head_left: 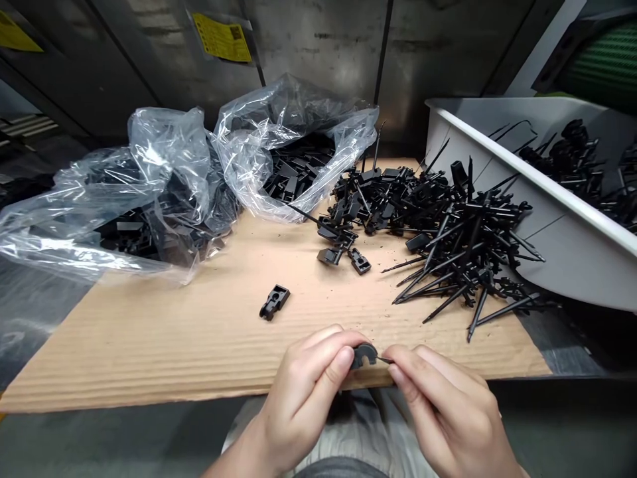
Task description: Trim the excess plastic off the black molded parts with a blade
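Note:
Near the front edge of the cardboard sheet (199, 345), my left hand (308, 392) pinches a curved black plastic part (365, 355) with a notch in its lower side. Just to the right, my right hand (448, 405) is closed on a thin dark pointed piece (384, 360), whose tip points at the curved part; most of it is hidden by the fingers. A black rectangular block (275, 302) with a hole lies on the cardboard ahead of my left hand. Another small black block (359, 261) rests by the pile farther back.
A heap of black parts with long thin spikes (462, 245) covers the right side. Two clear plastic bags (169, 153) (298, 109) of black parts stand at the back left and centre. A light grey bin (547, 179) with more parts is at the right, before a metal wall.

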Demonstrator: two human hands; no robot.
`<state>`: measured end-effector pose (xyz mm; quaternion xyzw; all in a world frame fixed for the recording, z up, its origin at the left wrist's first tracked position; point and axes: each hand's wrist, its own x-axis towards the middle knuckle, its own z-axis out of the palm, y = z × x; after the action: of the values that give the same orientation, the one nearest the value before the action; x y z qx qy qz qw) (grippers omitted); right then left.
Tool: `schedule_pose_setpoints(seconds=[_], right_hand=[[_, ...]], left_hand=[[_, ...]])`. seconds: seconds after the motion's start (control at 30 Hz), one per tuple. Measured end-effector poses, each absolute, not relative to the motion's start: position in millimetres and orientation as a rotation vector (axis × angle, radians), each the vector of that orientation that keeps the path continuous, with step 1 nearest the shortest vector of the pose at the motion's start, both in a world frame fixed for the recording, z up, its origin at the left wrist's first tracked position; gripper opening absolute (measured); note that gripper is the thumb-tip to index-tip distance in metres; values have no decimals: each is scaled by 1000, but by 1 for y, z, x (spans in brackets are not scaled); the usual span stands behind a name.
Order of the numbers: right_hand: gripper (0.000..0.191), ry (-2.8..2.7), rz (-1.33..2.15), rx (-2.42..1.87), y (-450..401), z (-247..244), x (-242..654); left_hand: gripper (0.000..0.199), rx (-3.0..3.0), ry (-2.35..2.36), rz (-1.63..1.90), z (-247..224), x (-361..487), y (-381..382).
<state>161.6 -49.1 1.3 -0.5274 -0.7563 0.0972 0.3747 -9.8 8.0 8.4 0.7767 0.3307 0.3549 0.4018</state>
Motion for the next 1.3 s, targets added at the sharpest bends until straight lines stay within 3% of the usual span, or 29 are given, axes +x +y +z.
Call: schedule_pose_setpoints(seconds=[0.17, 0.4, 0.63, 0.97, 1.13, 1.3], right_hand=[[21, -1941, 337, -1370, -48, 3, 162], [23, -2004, 932, -1395, -35, 25, 170], [18, -2109, 1031, -1423, -39, 27, 172], [23, -1688, 651, -1375, -56, 5, 164], [33, -1790, 331, -1363, -57, -4, 169], [34, -1844, 289, -1337, -55, -7, 167]], left_hand=[[23, 1966, 851, 890, 10, -10, 9], [24, 1932, 811, 882, 6, -10, 10], [23, 1925, 840, 913, 8, -11, 11], [31, 1945, 851, 955, 2, -14, 9], [28, 1919, 853, 975, 2, -14, 7], [29, 1902, 859, 961, 0, -14, 7]])
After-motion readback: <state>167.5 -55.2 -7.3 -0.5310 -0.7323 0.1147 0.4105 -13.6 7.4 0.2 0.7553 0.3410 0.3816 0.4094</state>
